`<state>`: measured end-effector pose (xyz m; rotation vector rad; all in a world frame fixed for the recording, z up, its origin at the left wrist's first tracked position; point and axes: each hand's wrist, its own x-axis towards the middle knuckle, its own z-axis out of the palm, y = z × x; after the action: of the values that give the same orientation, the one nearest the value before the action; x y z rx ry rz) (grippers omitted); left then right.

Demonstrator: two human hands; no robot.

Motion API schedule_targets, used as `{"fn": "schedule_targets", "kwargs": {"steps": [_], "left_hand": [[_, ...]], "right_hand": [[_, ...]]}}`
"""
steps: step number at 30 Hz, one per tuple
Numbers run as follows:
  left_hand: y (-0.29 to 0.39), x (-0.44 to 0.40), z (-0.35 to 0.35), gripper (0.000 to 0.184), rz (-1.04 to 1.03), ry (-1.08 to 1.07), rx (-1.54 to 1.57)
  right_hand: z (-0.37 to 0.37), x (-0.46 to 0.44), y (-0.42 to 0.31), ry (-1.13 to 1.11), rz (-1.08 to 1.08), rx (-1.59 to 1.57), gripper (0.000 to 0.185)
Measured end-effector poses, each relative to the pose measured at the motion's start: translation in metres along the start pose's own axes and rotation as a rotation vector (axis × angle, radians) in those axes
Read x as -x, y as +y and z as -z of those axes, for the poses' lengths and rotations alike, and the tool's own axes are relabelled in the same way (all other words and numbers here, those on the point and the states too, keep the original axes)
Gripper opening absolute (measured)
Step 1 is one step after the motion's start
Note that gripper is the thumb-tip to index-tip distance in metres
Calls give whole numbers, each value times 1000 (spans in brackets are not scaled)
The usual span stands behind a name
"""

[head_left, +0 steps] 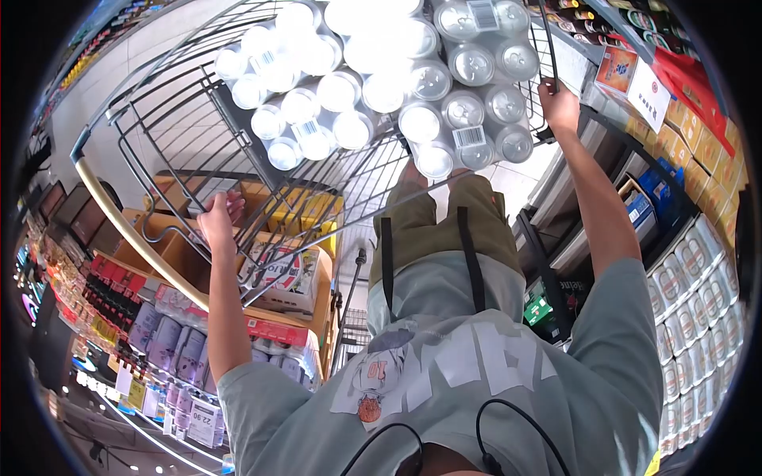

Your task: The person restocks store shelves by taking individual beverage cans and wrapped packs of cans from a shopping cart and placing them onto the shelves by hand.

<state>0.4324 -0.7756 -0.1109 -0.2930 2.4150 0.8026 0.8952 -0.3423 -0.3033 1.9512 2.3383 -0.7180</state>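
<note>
A wire shopping cart point(190, 151) stands in front of me, tilted across the view, its pale handle point(131, 238) at the left. My left hand point(221, 218) is closed around the wire frame near the handle end. At the far right end, my right hand point(559, 105) is wrapped round the dark upright edge of the cart. Between my hands, in the cart, lie shrink-wrapped packs of drink cans point(472, 63), their round ends facing up and barcode labels showing. Strong glare washes out the upper middle cans point(341, 87).
Shelves with stacked cans point(694, 309) and yellow boxes point(686, 147) rise close at my right. Black crates point(556, 238) stand beside my legs. At the left are a shelf with a printed carton point(286, 278), purple cans point(178, 349) and a price tag point(204, 420).
</note>
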Motion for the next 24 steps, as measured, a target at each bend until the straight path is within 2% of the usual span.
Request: {"fn": "schedule_targets", "kwargs": {"steps": [14, 24], "left_hand": [[5, 24, -10, 24, -112, 20, 23], [11, 39, -5, 26, -177, -19, -31]], "right_hand": [[12, 41, 43, 43, -118, -132, 25], [15, 51, 60, 42, -87, -181, 29]]}}
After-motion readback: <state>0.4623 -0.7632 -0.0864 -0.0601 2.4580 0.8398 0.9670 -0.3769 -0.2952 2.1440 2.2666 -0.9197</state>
